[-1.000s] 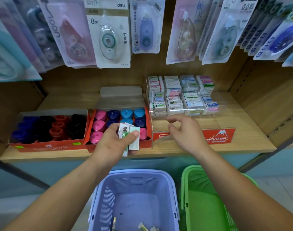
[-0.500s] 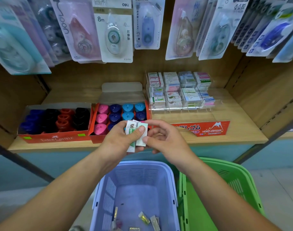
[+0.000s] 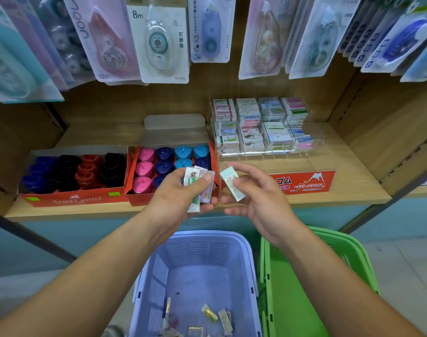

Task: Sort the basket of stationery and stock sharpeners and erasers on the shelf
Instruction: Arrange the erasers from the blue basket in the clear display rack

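Down by the floor, a purple basket (image 3: pixel 248 263) has a few small wrapped pieces (image 3: pixel 225 318) lying in its bottom. A green basket (image 3: pixel 292 300) stands right against its right side.

Higher up, in front of the shelf edge, the left hand (image 3: pixel 176 200) grips a bunch of erasers (image 3: pixel 196 188) — thumb on top, fingers curled under. Just to the right, the right hand (image 3: pixel 261 200) pinches one pale eraser (image 3: pixel 232 183) between thumb and fingers, a little apart from the bunch.

Past the hands is the wooden shelf (image 3: pixel 348 188). On its left stands a red box (image 3: pixel 73 199) of dark blue, black and red sharpeners (image 3: pixel 73 171). Beside it is a second box (image 3: pixel 137 198) with pink and blue sharpeners (image 3: pixel 168 159).

To the right and farther back, a clear rack (image 3: pixel 314 152) holds rows of boxed erasers (image 3: pixel 256 127) — a red sign (image 3: pixel 309 183) sits at its near edge. Farthest away, tape packs (image 3: pixel 159 37) hang on the back wall.
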A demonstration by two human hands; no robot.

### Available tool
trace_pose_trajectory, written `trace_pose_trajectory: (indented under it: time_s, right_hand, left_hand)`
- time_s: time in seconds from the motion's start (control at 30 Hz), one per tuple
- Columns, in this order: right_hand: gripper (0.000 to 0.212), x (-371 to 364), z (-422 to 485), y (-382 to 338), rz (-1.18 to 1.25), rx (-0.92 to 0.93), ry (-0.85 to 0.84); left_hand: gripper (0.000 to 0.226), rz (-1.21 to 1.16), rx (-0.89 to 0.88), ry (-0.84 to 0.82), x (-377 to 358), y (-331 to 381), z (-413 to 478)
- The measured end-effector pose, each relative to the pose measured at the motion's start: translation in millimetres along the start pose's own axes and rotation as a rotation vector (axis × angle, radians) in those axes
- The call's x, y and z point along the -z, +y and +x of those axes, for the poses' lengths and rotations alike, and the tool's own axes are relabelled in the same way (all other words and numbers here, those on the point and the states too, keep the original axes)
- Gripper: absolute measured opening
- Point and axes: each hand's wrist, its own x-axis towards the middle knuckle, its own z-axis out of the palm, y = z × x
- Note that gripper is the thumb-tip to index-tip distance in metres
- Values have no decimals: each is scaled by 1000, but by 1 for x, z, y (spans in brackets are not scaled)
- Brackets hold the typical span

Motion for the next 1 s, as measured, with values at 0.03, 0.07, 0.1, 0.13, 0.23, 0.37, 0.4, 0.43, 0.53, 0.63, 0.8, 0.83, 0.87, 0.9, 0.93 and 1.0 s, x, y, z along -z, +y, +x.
trace_pose_trajectory:
  time_s: [0.03, 0.07, 0.1, 0.13, 0.23, 0.37, 0.4, 0.43, 0.53, 0.63, 0.8, 0.83, 0.87, 0.9, 0.93, 1.0]
  right_hand:
    - [26, 2, 1, 0, -18, 6, 8]
    - [24, 4, 1, 1, -39, 15, 21]
    - [21, 6, 2, 2, -55, 25, 37]
    - [17, 8, 3, 3, -63, 37, 52]
    - [17, 16, 5, 7, -73, 67, 79]
    - [23, 31, 8, 3, -42, 70, 158]
    - [23, 36, 11, 0, -48, 78, 193]
    - [23, 41, 15, -4, -62, 88, 232]
    - [22, 60, 37, -23, -124, 116, 358]
    - [21, 79, 72, -43, -286, 162, 446]
    - [22, 111, 126, -65, -551, 246, 572]
    - [20, 117, 134, -68, -584, 252, 601]
    - [17, 123, 141, -71, -605, 255, 625]
    - [15, 128, 147, -74, -614, 252, 639]
    - [15, 131, 153, -76, -634, 247, 645]
    - [16, 136, 164, -77, -736, 231, 649]
  left_hand:
    - [34, -3, -5, 1, -1, 0, 1]
    - [34, -3, -10, 1, -3, 0, 2]
    - [34, 0, -16, -1, -5, -1, 3]
    - [34, 4, -23, -1, -6, -1, 4]
    - [48, 21, -35, -11, -12, -2, 6]
    - [42, 57, -37, 14, -19, -3, 12]
    - [37, 57, -32, 27, -19, -3, 14]
    - [33, 59, -22, 39, -20, -2, 16]
    - [30, 81, 3, 50, -20, -1, 21]
    - [29, 80, 9, 52, -22, -1, 25]
    - [23, 77, 17, 39, -24, -2, 28]
    - [22, 76, 17, 38, -25, -2, 29]
    - [21, 73, 15, 40, -25, -3, 31]
    - [20, 69, 13, 44, -26, -3, 32]
    - [19, 66, 10, 47, -26, -4, 34]
    - [18, 60, 4, 55, -27, -4, 37]
